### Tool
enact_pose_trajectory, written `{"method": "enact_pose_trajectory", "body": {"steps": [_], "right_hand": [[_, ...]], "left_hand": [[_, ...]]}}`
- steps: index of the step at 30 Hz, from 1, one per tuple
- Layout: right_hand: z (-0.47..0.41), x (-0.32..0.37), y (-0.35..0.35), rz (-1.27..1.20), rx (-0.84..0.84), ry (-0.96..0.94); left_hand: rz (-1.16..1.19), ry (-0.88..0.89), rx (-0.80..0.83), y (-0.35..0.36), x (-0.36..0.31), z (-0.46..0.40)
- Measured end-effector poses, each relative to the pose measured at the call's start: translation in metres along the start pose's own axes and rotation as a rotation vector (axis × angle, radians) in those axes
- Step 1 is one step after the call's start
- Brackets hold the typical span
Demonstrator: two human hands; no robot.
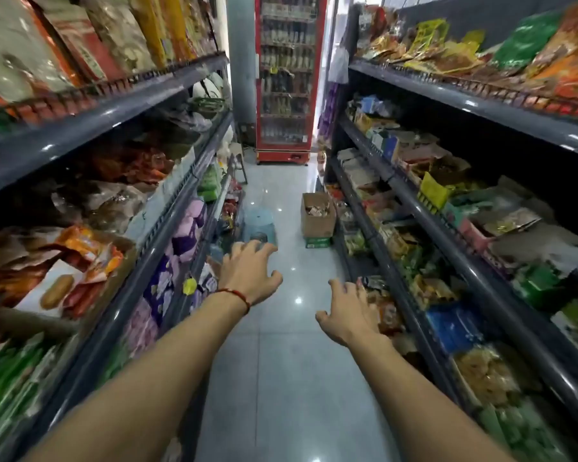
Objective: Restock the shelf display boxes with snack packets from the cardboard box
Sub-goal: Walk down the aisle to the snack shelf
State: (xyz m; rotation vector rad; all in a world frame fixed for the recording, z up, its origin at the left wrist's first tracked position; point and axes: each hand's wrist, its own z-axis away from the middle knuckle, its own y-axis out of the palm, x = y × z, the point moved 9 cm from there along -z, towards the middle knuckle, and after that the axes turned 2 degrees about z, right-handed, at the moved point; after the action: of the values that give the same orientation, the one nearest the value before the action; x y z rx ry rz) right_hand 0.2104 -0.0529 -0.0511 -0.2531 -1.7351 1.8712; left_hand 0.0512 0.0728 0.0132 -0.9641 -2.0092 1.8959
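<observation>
An open brown cardboard box (317,219) with snack packets inside stands on the aisle floor, far ahead on the right, against the right-hand shelving. My left hand (250,272) reaches forward over the aisle with fingers spread and holds nothing; a red string circles its wrist. My right hand (347,313) is also stretched forward, fingers loosely spread and holding nothing, close to the lower right shelf's packets. Display boxes of snacks (441,185) line the right shelves. Both hands are well short of the cardboard box.
Dark shelving packed with snack bags flanks a narrow tiled aisle (281,378) on both sides. A light blue plastic stool (259,225) sits on the floor ahead at left. A red drinks fridge (286,78) closes the aisle's far end.
</observation>
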Motion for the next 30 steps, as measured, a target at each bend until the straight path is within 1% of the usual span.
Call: {"method": "enact_pose_trajectory", "body": {"steps": [5, 9, 13, 16, 20, 24, 27, 30], "right_hand": [[-0.093, -0.009, 0.027, 0.003, 0.087, 0.044], [-0.178, -0.017, 0.049, 0.012, 0.163, 0.004], [-0.257, -0.031, 0.051, 0.06, 0.243, -0.034], [-0.317, -0.04, 0.049, 0.054, 0.274, -0.009], [-0.389, -0.038, 0.054, 0.016, 0.274, 0.005], [-0.471, -0.028, 0.073, 0.071, 0.322, -0.007], [-0.531, -0.018, 0.087, 0.055, 0.343, 0.009], [-0.583, -0.011, 0.094, -0.022, 0.391, 0.06]], "left_hand": [[-0.037, -0.007, 0.052, 0.034, 0.029, -0.078], [-0.087, -0.051, 0.104, 0.072, 0.047, -0.148], [-0.098, -0.119, 0.173, 0.1, 0.058, -0.209], [-0.107, -0.141, 0.171, 0.108, 0.067, -0.257], [-0.146, -0.091, 0.17, 0.123, 0.083, -0.331], [-0.186, -0.024, 0.248, 0.161, 0.1, -0.415], [-0.134, 0.007, 0.307, 0.194, 0.118, -0.482], [-0.032, 0.019, 0.388, 0.222, 0.135, -0.553]]}}
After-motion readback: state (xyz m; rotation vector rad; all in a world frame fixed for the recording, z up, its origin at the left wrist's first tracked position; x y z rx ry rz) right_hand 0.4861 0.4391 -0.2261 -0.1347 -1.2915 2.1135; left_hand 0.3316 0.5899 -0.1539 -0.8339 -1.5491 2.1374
